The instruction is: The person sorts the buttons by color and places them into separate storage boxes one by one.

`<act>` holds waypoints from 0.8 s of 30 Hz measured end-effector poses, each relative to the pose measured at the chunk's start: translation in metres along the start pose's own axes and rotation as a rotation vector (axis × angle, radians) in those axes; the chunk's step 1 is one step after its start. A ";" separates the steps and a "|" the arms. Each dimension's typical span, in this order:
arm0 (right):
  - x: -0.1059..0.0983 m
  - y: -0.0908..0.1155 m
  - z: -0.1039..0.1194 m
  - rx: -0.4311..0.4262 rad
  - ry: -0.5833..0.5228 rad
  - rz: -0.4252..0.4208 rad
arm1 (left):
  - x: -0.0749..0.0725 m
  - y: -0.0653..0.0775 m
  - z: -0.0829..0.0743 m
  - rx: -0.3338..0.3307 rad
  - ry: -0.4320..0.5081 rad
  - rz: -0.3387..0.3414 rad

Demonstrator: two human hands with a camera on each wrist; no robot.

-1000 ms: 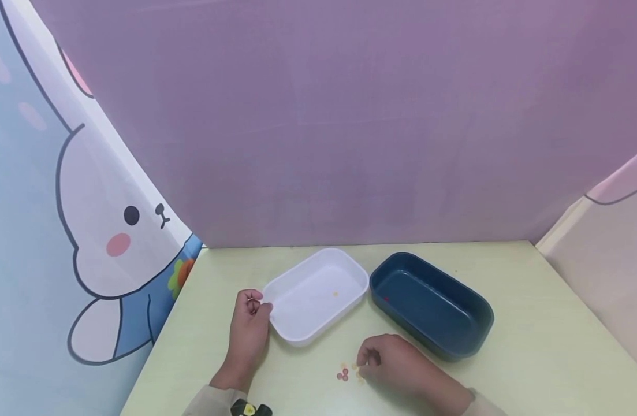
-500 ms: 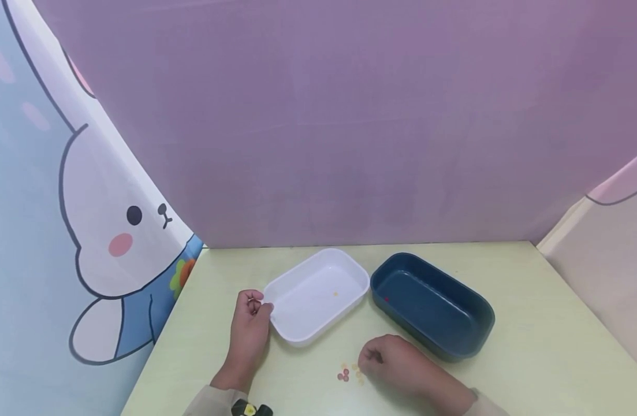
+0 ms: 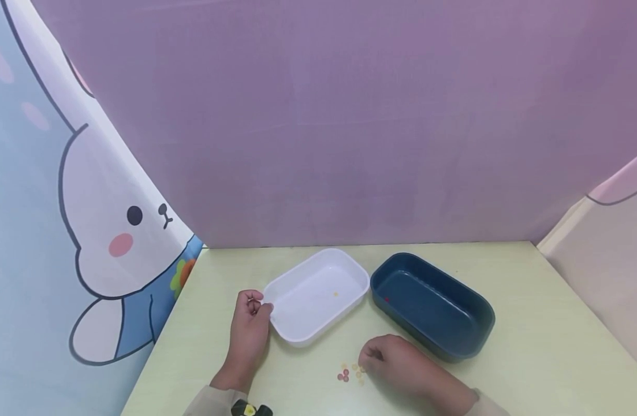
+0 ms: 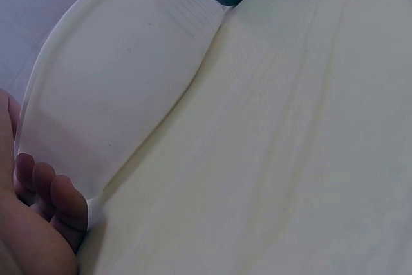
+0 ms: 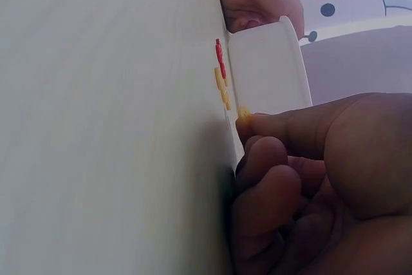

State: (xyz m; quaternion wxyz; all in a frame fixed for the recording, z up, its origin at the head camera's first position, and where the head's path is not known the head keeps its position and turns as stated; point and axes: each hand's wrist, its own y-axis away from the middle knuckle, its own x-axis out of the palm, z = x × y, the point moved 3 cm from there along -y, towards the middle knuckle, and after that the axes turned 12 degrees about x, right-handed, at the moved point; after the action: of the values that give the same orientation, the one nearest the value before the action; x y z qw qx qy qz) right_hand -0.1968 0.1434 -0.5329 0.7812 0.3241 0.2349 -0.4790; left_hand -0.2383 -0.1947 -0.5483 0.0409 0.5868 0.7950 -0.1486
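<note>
My left hand [image 3: 249, 332] grips the near-left rim of a white rectangular tray [image 3: 304, 337], with the thumb on the edge. A small yellow disc lies in that tray. Low over the table, my right hand [image 3: 398, 364] pinches another small yellow disc [image 5: 244, 113] between thumb and fingertip, as the right wrist view shows. Beside its fingertips are several loose yellow discs [image 3: 358, 374] and a cluster of red discs [image 3: 343, 377]. The dark blue tray [image 3: 455, 329] stands to the right of the white one and holds a small red disc [image 3: 387, 299].
Both trays stand close together on a pale yellow-green table [image 3: 531, 346]. A purple cloth wall [image 3: 318, 127] rises behind the table. On the left is a curtain with a cartoon rabbit [image 3: 105, 231]. A dark object [image 3: 250, 408] is near the left wrist.
My right thumb and fingertips have closed together, and a yellow disc now shows at their tips. The left hand and both trays look unmoved.
</note>
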 end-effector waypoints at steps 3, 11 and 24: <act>-0.001 0.001 0.001 0.005 -0.002 -0.001 | 0.000 0.000 -0.001 -0.005 0.001 0.000; -0.004 0.002 0.004 0.004 -0.017 -0.009 | 0.000 0.002 -0.006 0.011 0.011 -0.003; -0.030 0.012 0.020 0.041 -0.325 0.116 | 0.000 0.001 -0.003 -0.014 0.003 0.008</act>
State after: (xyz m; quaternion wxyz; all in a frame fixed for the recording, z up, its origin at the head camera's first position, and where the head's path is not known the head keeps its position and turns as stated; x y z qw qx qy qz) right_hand -0.1982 0.1506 -0.4955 0.8284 0.2714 0.0767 -0.4839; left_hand -0.2369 -0.1933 -0.5456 0.0443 0.5897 0.7938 -0.1421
